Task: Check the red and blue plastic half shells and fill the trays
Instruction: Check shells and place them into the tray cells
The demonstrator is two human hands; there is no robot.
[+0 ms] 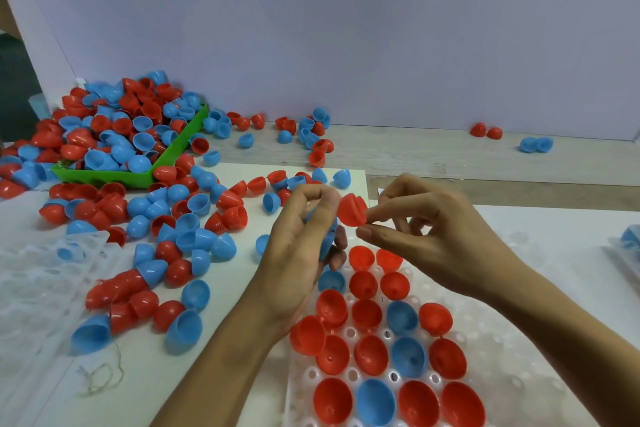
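Red half shell point(352, 210): pinched by its rim between thumb and forefinger of my right hand point(433, 236), held up in the air above the far end of the tray
Shell facing: it sits edge-on between my two hands, and I can't tell for sure which way the hollow faces
Left hand point(304, 236): fingers curled round a small clutch of blue shells point(327, 243), just beside the red one, barely apart from it
Which hand is nearer: right hand owns this shell, and it hangs straight over the tray, so I judge the drop is its job
Tray point(502, 340): white, dimpled, running away from me under both wrists; near rows filled with red and blue, hollows up
Where the room is: free pockets lie along the right side and at the far end, just below the shell, so I reckon it's a short move down
Watch out: one loose red shell point(307, 334) sits tilted on the tray's left edge, touching my left wrist, easy to knock
Supply: pile of shells point(145, 218) spread on the table to my left, spilling out of the green bin point(131, 177)
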